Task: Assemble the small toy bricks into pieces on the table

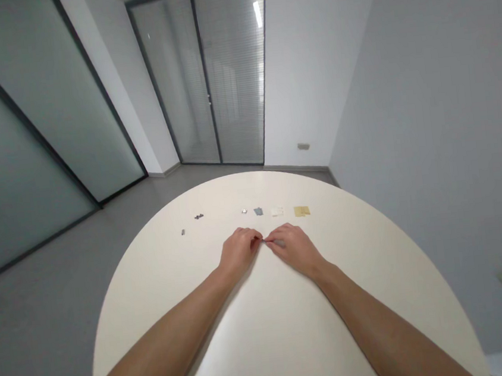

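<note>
My left hand and my right hand meet fingertip to fingertip over the middle of the white round table. Between the pinched fingers is a small dark-grey piece, too small to name; both hands seem to grip it. Just beyond the hands lie a little group of silvery pieces, a blue-grey piece or packet, white pieces and flat tan pieces. Farther left are some dark small parts and a single small grey part.
The table's curved far edge runs behind the small pieces. Beyond it stand a glass door with blinds and frosted glass panels at the left. A grey wall rises on the right.
</note>
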Demonstrator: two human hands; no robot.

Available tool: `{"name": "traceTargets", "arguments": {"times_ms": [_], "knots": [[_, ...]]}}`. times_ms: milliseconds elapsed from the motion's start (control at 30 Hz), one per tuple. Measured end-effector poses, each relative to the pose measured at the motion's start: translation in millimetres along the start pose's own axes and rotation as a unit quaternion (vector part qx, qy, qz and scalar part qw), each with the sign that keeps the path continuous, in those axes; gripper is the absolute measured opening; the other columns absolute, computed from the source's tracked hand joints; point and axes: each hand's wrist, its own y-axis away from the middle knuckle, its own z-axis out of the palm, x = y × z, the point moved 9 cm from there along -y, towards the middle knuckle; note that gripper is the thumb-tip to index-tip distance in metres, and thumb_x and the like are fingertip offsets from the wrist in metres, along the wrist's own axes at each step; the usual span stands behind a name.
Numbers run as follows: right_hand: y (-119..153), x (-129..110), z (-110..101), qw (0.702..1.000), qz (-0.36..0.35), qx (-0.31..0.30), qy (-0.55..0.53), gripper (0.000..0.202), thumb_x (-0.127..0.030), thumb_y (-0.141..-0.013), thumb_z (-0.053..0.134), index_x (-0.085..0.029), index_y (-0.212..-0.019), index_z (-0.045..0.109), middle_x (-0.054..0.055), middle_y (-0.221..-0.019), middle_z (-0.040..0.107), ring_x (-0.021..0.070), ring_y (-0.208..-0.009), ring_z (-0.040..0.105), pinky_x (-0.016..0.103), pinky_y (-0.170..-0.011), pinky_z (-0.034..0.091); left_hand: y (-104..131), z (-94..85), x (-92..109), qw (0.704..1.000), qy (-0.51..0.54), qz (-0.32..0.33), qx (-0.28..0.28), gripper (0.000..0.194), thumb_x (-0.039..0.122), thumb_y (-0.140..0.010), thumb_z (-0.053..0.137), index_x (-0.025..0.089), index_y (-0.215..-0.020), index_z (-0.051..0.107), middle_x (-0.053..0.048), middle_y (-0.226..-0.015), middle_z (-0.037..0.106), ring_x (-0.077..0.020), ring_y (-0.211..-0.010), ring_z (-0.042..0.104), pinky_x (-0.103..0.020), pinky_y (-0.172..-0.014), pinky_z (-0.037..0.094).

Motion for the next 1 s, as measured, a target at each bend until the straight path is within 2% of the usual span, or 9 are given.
{"name": "traceTargets", "arguments": {"times_ms": [300,633,1000], "knots": [[1.3,-1.6,-1.3,1.0,0.004,0.009,-0.026,0.011,-0.023,-0.09,0.064,-0.025,-0.093,0.074,0.002,-0.097,0.077,0.0222,-0.099,0.065,0.038,-0.089,0.046,0.8,-1.8,-1.6,1.0,-0.002,-0.02,0.003,0.017,0.02,-0.093,0.057,0.025,-0.102,0.07,-0.001,-0.101,0.073,-0.0203,-0.102,0.062,-0.031,-0.084,0.048],[3.4,-3.7,4.0,0.997,-0.009,-0.004,-0.071,0.026,-0.02,-0.091,0.061,-0.025,-0.115,0.068,0.005,-0.115,0.072,0.0219,-0.111,0.062,0.04,-0.098,0.046,2.1,-5.9,1.7,1.0,-0.018,-0.019,0.009,0.015,0.028,-0.095,0.056,0.022,-0.101,0.069,-0.005,-0.102,0.071,-0.021,-0.098,0.06,-0.033,-0.083,0.047],[2.5,-3.8,4.1,0.997,-0.012,-0.004,-0.075,0.017,-0.021,-0.09,0.064,-0.023,-0.106,0.069,0.003,-0.106,0.074,0.0211,-0.106,0.063,0.038,-0.096,0.045,1.1,-6.1,3.8,1.0,-0.021,-0.014,0.006,0.013,0.028,-0.093,0.059,0.022,-0.098,0.071,-0.004,-0.102,0.07,-0.0217,-0.101,0.059,-0.033,-0.085,0.048]]}}
